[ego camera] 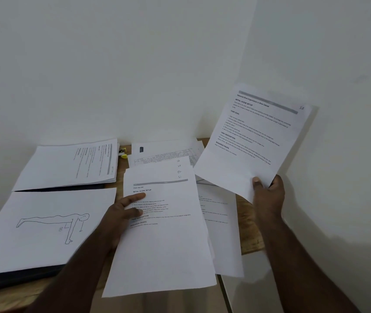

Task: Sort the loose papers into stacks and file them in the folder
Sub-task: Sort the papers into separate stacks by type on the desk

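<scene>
My left hand (123, 213) grips a fanned stack of printed sheets (164, 245) by its left edge, thumb on top. Handwritten labels S1, S2, S5, S6 show at the fan's upper right corners. My right hand (268, 193) pinches the bottom edge of a single printed sheet (254, 136) marked S8, lifted and tilted above the table's right side. A dark open folder (17, 279) lies at the left. Its near half carries a sheet with a push-up drawing (44, 224); its far half carries a stack of text pages (71, 166).
More loose sheets (220, 222) lie on the wooden table (250, 233) under and right of the fan, and a table-printed page (164, 152) lies by the wall. A small yellow object (124, 153) sits beside the far folder stack. White walls close in behind and right.
</scene>
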